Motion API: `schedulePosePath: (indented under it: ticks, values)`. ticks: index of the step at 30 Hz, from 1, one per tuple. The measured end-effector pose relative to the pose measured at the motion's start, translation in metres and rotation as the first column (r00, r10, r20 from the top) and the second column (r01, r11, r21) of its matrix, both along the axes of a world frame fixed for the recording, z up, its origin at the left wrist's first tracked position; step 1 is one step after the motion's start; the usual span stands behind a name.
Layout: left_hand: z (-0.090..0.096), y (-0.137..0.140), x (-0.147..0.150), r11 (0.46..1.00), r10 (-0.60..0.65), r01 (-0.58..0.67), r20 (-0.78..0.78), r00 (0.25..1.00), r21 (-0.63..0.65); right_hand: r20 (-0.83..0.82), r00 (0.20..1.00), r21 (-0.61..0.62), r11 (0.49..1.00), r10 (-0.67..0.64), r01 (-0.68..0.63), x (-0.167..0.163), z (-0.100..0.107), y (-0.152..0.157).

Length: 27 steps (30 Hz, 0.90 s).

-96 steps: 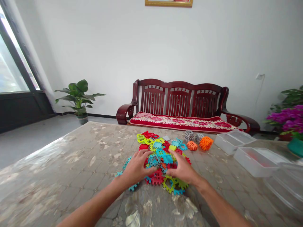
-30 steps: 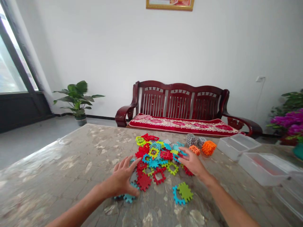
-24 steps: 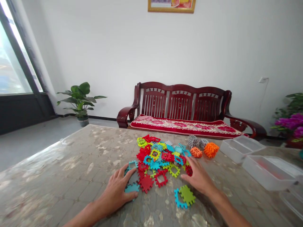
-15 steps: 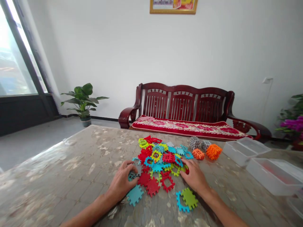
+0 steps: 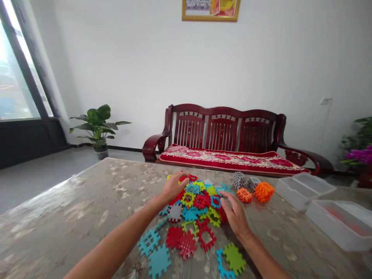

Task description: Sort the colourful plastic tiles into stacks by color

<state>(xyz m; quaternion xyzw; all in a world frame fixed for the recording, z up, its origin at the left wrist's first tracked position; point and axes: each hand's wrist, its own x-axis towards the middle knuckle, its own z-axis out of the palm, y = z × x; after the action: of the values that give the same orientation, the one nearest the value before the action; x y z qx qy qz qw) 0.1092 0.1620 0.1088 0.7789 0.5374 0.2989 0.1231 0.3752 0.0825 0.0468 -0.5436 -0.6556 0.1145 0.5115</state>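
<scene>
Left hand (image 5: 174, 187) curled over the far-left edge of the toothed pieces (image 5: 190, 214), grip impossible to tell; right hand (image 5: 236, 219) loosely spread, nothing visibly held, right flank. Between those 2, they stretch away along the surface (image 5: 95, 211)!

Dark-red, carved wooden bench (image 5: 222, 130) before a plain white wall (image 5: 139, 69), its seat covered by a red-and-cream floral cloth (image 5: 232, 159); left, a broad-leaved green potted plant (image 5: 98, 123); above, a gold-framed rectangular picture (image 5: 210, 9); far right, purple flowers (image 5: 360, 155).
</scene>
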Motion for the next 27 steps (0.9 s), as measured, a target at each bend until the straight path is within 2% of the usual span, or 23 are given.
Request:
schedulePosePath:
  ticks: [3, 6, 8, 11, 16, 21, 24, 27]
  values:
    - [-0.004, 0.036, 0.002, 0.997, 0.062, -0.068, -0.111, 0.992, -0.048, 0.182, 0.975, 0.076, 0.99, -0.129, 0.117, 0.009, -0.016, 0.002]
    - [-0.016, 0.064, -0.001, 0.979, 0.142, -0.163, -0.168, 0.976, -0.12, 0.292, 0.927, 0.065, 0.972, -0.234, 0.225, 0.017, -0.033, 0.007]
    - [-0.023, 0.077, -0.004, 0.968, 0.147, -0.182, -0.193, 0.97, -0.175, 0.341, 0.907, 0.032, 0.967, -0.249, 0.253, 0.019, -0.04, 0.011]
    - [-0.031, 0.087, -0.009, 0.961, 0.122, -0.167, -0.202, 0.972, -0.223, 0.388, 0.9, -0.012, 0.976, -0.197, 0.219, 0.017, -0.044, 0.014]
    - [-0.035, 0.083, -0.017, 0.972, 0.049, -0.079, -0.136, 0.989, -0.223, 0.379, 0.92, -0.071, 0.988, -0.102, 0.139, 0.012, -0.037, 0.013]
    - [-0.031, 0.061, -0.026, 0.973, -0.077, 0.07, -0.028, 0.997, -0.219, 0.324, 0.944, -0.104, 0.99, -0.059, 0.097, 0.012, -0.033, 0.013]
    - [-0.027, 0.05, -0.029, 0.976, -0.082, 0.081, 0.007, 0.997, -0.203, 0.262, 0.965, -0.121, 0.99, -0.035, 0.069, 0.013, -0.031, 0.014]
    - [-0.021, 0.049, -0.028, 0.986, -0.047, 0.049, 0.019, 0.999, -0.159, 0.161, 0.987, -0.138, 0.99, -0.009, 0.031, 0.014, -0.028, 0.013]
